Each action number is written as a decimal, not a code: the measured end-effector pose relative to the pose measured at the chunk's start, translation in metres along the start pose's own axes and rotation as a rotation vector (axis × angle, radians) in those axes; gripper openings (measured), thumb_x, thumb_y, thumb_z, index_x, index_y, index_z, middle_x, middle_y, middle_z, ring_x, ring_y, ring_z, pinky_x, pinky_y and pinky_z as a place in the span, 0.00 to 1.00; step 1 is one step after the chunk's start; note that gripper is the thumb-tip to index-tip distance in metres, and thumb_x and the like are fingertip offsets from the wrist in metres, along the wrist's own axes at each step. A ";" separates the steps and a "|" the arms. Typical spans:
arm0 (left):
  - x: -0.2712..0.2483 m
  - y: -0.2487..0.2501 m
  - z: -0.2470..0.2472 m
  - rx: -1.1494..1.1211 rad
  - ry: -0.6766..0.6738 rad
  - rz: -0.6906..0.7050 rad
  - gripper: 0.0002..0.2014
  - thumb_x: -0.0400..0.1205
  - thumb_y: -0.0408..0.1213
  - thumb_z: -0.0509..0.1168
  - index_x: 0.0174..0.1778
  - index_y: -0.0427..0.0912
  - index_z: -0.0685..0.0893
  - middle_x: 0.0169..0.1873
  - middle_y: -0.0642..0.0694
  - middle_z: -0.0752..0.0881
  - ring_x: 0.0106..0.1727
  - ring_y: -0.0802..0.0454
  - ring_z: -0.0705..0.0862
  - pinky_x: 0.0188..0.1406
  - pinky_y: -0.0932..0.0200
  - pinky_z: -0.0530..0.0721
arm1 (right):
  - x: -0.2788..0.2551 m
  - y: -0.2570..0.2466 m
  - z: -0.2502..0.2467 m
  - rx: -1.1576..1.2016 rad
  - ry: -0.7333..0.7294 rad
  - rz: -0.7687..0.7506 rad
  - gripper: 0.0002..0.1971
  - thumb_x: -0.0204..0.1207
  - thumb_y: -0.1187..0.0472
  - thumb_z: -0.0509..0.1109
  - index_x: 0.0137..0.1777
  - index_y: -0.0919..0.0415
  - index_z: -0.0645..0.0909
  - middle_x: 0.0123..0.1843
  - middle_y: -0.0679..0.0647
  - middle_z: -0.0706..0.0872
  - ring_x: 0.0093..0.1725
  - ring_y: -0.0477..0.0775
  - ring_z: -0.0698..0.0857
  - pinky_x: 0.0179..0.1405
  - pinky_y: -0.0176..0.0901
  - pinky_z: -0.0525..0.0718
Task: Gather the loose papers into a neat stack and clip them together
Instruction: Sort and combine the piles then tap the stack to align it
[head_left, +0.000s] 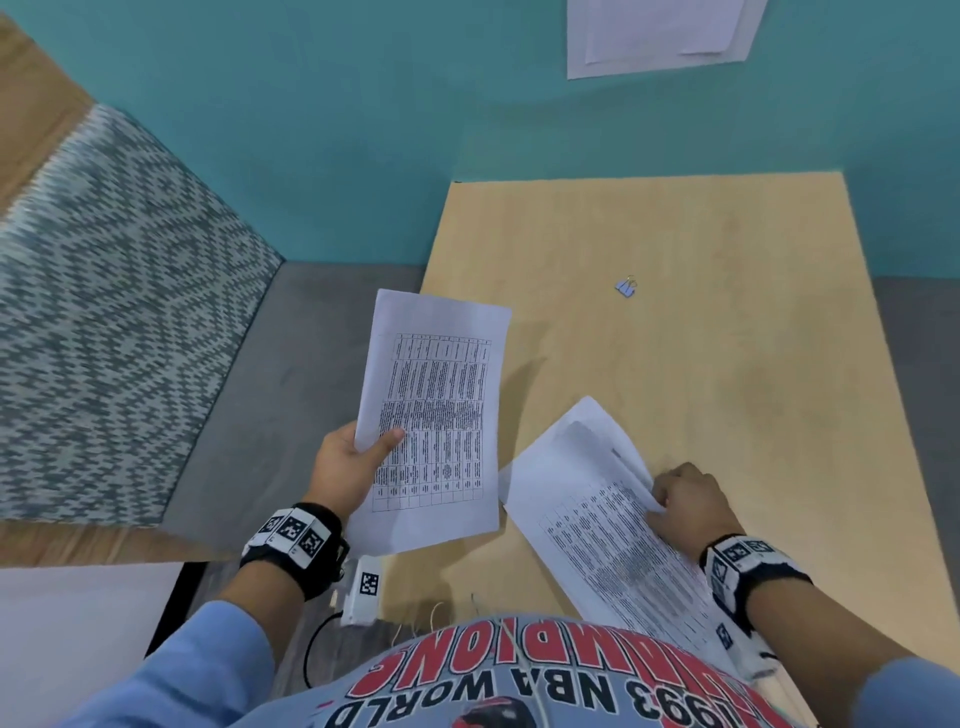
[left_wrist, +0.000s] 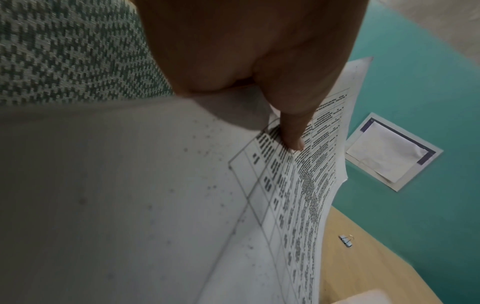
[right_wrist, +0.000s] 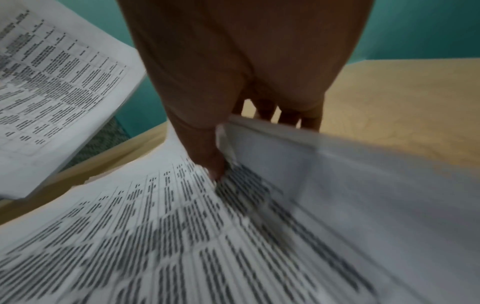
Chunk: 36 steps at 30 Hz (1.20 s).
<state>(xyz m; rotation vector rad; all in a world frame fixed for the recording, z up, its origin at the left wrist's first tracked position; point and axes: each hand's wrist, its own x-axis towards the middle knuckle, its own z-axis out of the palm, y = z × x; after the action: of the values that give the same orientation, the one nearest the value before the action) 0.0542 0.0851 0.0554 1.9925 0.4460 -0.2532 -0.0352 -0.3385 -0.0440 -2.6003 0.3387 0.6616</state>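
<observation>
My left hand (head_left: 358, 457) holds a printed sheet (head_left: 436, 415) up over the table's left edge, thumb on top, fingers beneath; the left wrist view shows the thumb (left_wrist: 293, 133) pressed on that sheet (left_wrist: 285, 205). My right hand (head_left: 685, 499) pinches the right edge of several printed papers (head_left: 597, 514) lying at the near side of the wooden table (head_left: 701, 338). The right wrist view shows the thumb (right_wrist: 207, 156) on top of these papers (right_wrist: 182, 236) and the fingers curled under their lifted edge. A small blue binder clip (head_left: 627, 287) lies alone farther back on the table, also seen as a clip (left_wrist: 346, 240).
A patterned sofa (head_left: 104, 312) with a grey seat stands to the left of the table. White papers (head_left: 660, 31) are stuck on the teal wall (head_left: 337, 130) behind. A white device with a cable (head_left: 363, 592) hangs near my left wrist.
</observation>
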 end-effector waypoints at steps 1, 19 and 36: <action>-0.001 0.001 0.000 0.003 0.000 0.005 0.17 0.82 0.46 0.81 0.44 0.33 0.88 0.33 0.43 0.86 0.36 0.46 0.83 0.40 0.45 0.86 | -0.001 0.000 -0.002 0.073 0.014 -0.019 0.11 0.70 0.62 0.79 0.35 0.52 0.78 0.50 0.50 0.77 0.46 0.57 0.83 0.44 0.43 0.82; -0.010 0.024 0.054 0.087 -0.137 0.043 0.18 0.84 0.46 0.77 0.43 0.33 0.86 0.32 0.44 0.81 0.33 0.47 0.78 0.38 0.53 0.80 | -0.064 0.040 -0.151 1.205 0.104 0.028 0.15 0.84 0.68 0.72 0.70 0.62 0.86 0.63 0.56 0.94 0.63 0.56 0.93 0.64 0.52 0.90; -0.073 0.099 0.145 -0.197 -0.551 0.081 0.18 0.82 0.37 0.80 0.68 0.46 0.91 0.62 0.51 0.96 0.65 0.52 0.94 0.72 0.47 0.89 | -0.067 0.012 -0.128 1.437 -0.162 0.074 0.24 0.78 0.66 0.78 0.74 0.63 0.84 0.70 0.60 0.91 0.71 0.60 0.88 0.79 0.66 0.78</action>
<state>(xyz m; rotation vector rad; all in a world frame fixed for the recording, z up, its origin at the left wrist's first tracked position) 0.0313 -0.0991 0.0985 1.6554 0.0336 -0.6584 -0.0456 -0.4004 0.0870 -1.1645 0.5708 0.3793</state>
